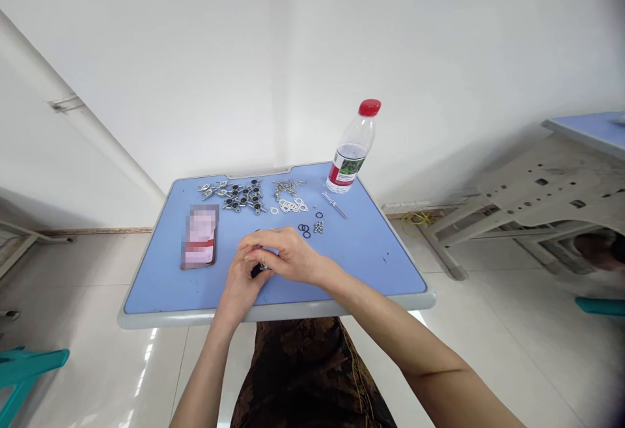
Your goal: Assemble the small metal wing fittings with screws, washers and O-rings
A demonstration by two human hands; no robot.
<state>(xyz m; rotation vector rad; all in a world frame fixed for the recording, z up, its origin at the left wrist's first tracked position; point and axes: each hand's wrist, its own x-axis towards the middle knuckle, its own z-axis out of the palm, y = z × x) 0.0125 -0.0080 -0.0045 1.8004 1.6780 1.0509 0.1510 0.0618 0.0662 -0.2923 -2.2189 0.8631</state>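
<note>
Over the front middle of the blue desk, my left hand (241, 279) and my right hand (288, 255) meet with bent fingers around a small dark and metallic part (263, 266), mostly hidden by them. Behind them lie several metal parts with black rings (243, 196), a pile of screws (287, 188) and flat metal gaskets (293, 205). Black rubber rings (303, 228) and a cluster of small shiny pieces (319, 227) rest just beyond my right hand. A syringe-like tool (334, 204) lies farther back to the right.
The blue desk (166, 285) stands against a white wall. A phone (199, 238) lies at its left, and a water bottle (350, 148) with a red cap stands at the back right. Another desk (590, 129) is at the right; a green stool (29, 372) is at lower left.
</note>
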